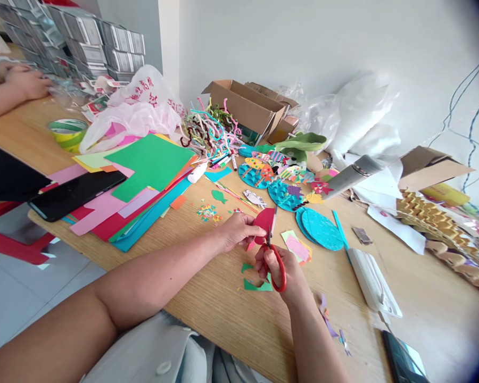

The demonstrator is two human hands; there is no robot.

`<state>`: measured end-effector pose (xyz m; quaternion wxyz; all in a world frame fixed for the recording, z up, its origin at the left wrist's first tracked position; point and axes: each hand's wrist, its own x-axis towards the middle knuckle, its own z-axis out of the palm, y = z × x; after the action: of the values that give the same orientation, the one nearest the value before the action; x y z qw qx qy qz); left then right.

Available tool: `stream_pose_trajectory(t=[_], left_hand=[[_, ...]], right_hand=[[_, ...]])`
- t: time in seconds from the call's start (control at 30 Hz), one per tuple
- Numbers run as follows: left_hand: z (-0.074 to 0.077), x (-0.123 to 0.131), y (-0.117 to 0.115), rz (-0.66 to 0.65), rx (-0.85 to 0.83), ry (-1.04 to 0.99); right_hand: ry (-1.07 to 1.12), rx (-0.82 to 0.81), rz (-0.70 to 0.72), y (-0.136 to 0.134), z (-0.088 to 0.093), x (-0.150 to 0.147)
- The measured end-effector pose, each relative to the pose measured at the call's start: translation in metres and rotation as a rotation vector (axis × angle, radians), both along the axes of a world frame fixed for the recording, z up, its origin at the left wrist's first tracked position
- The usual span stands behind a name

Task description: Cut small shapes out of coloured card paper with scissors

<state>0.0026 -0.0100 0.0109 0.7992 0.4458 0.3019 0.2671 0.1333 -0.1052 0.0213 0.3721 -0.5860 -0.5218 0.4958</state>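
Between the fingers of my left hand (239, 233) is a piece of red paper (264, 219), pinched at its left side. My right hand (281, 268) is wrapped round the handles of red-handled scissors (280, 274), whose blades point away from me at the red paper. Under and beside my hands lie green paper scraps (257, 284). A green paper fish (219, 196) and a pile of tiny coloured paper bits (208, 214) lie beyond my left hand. To the right of the blades are pink and pale green paper pieces (296, 246).
A stack of coloured paper (155, 159) with a black phone (77, 196) is at left. Decorated paper fish and blue textured discs (319, 229) lie ahead, near pipe cleaners (211, 133) and a cardboard box (243, 106). A white power strip (374, 282) lies right. Another person's hands (27, 81) rest far left.
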Motion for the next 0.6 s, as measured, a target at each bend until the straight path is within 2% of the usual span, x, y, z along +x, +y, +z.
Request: stream_pose_trajectory(t=[0.6], left_hand=[[-0.0008,-0.0016,0.0009,0.015,-0.008,0.006]], right_hand=[[-0.023,-0.016,-0.005,-0.0001,-0.0008,0.0028]])
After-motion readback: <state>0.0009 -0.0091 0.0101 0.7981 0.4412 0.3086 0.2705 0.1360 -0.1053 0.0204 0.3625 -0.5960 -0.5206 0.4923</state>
